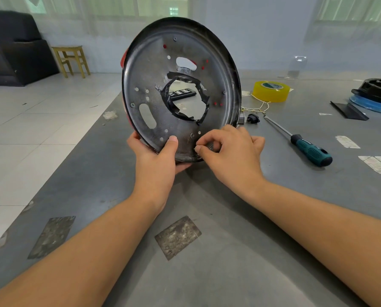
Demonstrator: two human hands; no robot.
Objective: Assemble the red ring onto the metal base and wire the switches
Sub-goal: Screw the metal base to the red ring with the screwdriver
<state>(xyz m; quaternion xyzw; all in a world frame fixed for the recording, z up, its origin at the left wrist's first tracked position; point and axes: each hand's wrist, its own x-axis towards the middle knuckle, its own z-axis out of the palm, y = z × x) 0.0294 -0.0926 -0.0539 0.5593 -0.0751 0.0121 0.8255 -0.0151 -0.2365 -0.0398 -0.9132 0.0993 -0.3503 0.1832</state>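
— Two hands are on the metal base, aren't they?

— Yes. The left hand grips its lower edge, thumb flat on the near face and the other fingers hidden behind. The disc stands nearly upright, lifted off the grey table.

— And the right hand?

— It sits just right of the left one, fingers curled, thumb and forefinger pinched together against the bottom rim. Whether something small is held in that pinch cannot be told.

— Where is the red ring?

— Behind the disc; red peeks out past the upper left edge and shows through several small holes. Black tape lines the ragged centre hole.

— What lies beyond the right hand?

— A screwdriver with a teal and black handle rests on the table to its right. Farther away stand a yellow roll of tape, thin pale wires and a small black plug near the disc's right edge.
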